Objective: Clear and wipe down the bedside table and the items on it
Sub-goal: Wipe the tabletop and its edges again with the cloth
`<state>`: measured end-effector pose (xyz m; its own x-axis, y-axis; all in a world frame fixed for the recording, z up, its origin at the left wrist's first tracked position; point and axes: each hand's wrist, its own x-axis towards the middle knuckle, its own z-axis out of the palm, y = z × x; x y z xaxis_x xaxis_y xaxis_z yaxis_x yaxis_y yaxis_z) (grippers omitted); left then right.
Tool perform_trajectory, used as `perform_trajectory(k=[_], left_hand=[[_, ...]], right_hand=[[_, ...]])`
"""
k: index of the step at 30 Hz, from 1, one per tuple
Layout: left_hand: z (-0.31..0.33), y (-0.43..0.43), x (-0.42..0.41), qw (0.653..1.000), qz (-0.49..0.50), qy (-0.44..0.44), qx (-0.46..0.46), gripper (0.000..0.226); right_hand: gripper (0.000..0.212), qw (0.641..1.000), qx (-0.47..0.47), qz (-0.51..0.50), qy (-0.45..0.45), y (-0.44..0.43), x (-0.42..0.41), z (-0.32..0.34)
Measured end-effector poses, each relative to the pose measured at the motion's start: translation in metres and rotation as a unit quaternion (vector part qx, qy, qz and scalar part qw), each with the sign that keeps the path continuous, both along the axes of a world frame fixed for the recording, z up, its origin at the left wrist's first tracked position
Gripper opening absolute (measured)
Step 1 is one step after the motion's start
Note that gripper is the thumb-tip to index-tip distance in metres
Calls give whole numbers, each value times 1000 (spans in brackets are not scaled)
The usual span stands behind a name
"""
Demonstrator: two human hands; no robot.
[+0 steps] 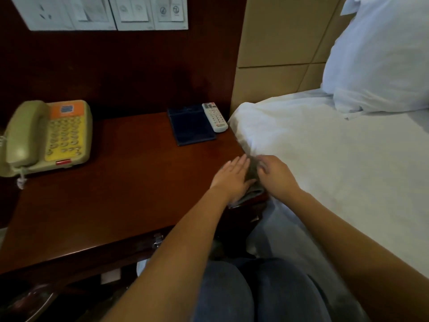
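Observation:
A dark wooden bedside table (111, 196) fills the left half of the view. At its right front edge lies a grey cloth (251, 180). My left hand (233, 176) rests flat on the cloth with straight fingers. My right hand (276, 173) is just right of it, its fingers curled onto the cloth's far side. A beige and yellow telephone (48, 135) sits at the table's left. At the back right lie a dark blue folder (191, 125) and a white remote control (214, 117), side by side.
A bed with a white sheet (336, 163) and a pillow (380, 54) adjoins the table on the right. A dark wood wall panel with white switch plates (106, 12) rises behind the table. A drawer handle (157, 240) shows under the front edge.

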<state>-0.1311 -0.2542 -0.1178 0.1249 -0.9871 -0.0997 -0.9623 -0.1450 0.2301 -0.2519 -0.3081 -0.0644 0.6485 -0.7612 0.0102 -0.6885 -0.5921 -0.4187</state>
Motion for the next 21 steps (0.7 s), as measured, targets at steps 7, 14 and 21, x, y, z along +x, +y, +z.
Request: perform_trajectory(k=[7, 14, 21], left_hand=[[0, 100, 107, 990, 137, -41, 15, 75], [-4, 200, 151, 989, 132, -61, 25, 115], [11, 216, 156, 988, 144, 50, -38, 86]], right_hand=[[46, 993, 25, 81, 85, 34, 58, -20], [47, 990, -6, 108, 87, 56, 120, -12], [60, 970, -15, 106, 219, 36, 163, -9]])
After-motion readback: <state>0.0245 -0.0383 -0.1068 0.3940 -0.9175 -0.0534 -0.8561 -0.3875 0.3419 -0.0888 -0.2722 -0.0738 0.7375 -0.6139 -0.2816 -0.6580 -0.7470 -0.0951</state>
